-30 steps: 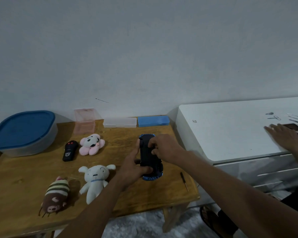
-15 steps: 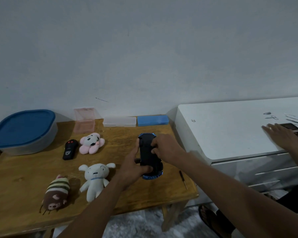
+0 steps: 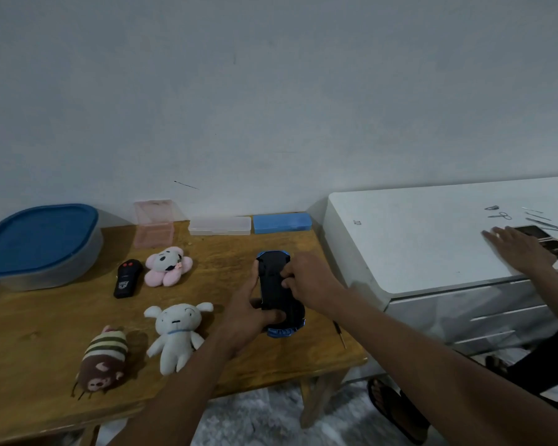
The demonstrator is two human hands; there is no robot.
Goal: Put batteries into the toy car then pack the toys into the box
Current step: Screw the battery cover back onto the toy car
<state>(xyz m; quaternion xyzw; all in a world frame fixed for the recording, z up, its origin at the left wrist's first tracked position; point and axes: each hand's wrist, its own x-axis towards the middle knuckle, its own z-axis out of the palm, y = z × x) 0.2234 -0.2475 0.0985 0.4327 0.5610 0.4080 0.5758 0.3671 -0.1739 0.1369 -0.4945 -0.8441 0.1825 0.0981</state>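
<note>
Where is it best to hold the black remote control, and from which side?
Probably from above, pinching the long sides of the black remote at its near half: it lies flat, and the pink plush crowds its far end.

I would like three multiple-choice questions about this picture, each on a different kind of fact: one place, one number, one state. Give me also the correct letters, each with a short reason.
1. Where on the table does the screwdriver lie?
A. left of the toy car
B. behind the toy car
C. right of the toy car

2. How many plush toys lie on the table?
A. two
B. three
C. five

3. In what state is the toy car?
A. held underside up by the left hand and the right hand
B. standing on its wheels, untouched
C. lying on its side with one hand on it

Answers:
1 C: the screwdriver lies near the table's right edge, past the car.
2 B: one pink, one white and one striped brown.
3 A: the black underside faces up and both hands grip the car.
</note>
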